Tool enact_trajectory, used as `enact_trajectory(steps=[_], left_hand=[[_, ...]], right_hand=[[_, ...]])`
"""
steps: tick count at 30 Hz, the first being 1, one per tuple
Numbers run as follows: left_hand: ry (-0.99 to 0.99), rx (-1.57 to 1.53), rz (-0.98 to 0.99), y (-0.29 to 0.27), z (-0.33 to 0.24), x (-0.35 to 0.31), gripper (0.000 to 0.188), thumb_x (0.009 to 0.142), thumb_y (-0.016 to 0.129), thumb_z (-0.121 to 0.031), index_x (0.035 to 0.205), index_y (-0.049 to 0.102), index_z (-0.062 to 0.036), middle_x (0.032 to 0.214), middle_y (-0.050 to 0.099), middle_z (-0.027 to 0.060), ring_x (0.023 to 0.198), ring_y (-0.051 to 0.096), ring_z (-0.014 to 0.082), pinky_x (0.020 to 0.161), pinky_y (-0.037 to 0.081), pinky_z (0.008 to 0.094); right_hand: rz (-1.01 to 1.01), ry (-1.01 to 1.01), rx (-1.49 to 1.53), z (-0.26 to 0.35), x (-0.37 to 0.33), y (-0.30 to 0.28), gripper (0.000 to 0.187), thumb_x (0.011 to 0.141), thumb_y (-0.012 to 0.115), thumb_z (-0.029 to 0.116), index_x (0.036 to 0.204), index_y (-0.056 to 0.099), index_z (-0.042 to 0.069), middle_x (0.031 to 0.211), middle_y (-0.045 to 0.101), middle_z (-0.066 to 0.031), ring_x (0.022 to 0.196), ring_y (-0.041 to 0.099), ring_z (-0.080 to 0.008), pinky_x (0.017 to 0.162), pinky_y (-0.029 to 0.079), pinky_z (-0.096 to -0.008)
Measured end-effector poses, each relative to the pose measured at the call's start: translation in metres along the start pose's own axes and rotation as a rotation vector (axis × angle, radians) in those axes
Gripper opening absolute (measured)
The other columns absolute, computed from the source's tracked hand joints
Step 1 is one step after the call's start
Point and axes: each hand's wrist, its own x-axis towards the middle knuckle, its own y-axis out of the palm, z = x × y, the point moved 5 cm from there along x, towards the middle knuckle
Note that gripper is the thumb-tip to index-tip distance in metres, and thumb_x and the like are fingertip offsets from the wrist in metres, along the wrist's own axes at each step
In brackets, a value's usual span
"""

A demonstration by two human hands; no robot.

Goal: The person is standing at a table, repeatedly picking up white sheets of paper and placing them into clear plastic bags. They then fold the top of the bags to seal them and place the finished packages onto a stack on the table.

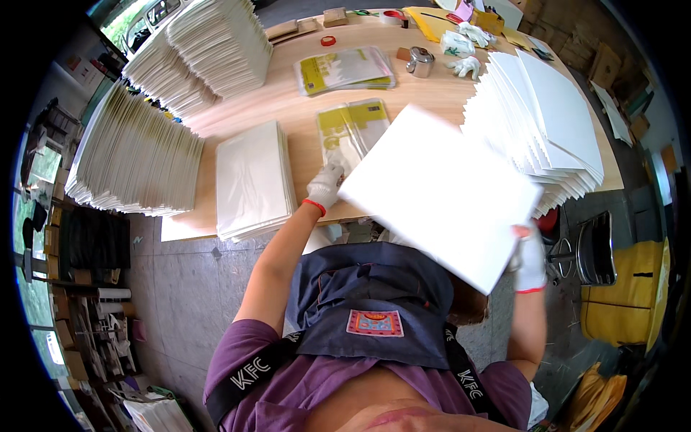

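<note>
Board (432, 201), white, flat and rectangular, is held tilted at centre right of the frame, its edges blurred. The right hand (529, 255), in a pale glove with a red cuff, is clamped on its right edge, most fingers hidden. The left hand (325, 186), gloved alike, touches the lower end of a glossy clear bag (353, 129) with yellow-green print; whether its fingers are apart or together, I cannot tell. The board covers the bag's lower right. On the wood-grained surface (295, 115), shiny film covers a stack (252, 176) at centre left; jagged-edged white sheets (554, 108) rise at upper right. White lettering marks the dark straps (252, 374), and a patch (375, 323) brightens the blue apron (360, 288); its small writing is unclear.
</note>
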Motion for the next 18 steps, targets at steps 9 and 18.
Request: enact_trajectory(steps=[9,18], left_hand=[[0.084,-0.048,-0.195,-0.012,-0.007,-0.018,0.019,0.069,0.058,-0.007,0.087,0.06,-0.0113,0.096,0.058,0.0087,0.096,0.055,0.0311,0.08,0.047,0.0409],[0.235,-0.394,-0.06,-0.045,-0.053,-0.02,0.038,0.074,0.045,0.008,0.103,0.062,-0.009,0.068,0.042,0.0055,0.06,0.046,0.0161,0.059,0.043,0.0299]], right_hand=[[-0.036,0.368,0.259,-0.175,0.013,-0.033,0.027,0.081,0.052,0.017,0.104,0.053,0.003,0.066,0.059,-0.0052,0.031,0.04,-0.0108,0.025,0.025,-0.0207],[-0.23,0.183,0.497,-0.195,0.006,-0.032,0.031,0.084,0.049,0.007,0.114,0.05,0.002,0.107,0.058,-0.0101,0.095,0.06,-0.0218,0.078,0.052,-0.0313]])
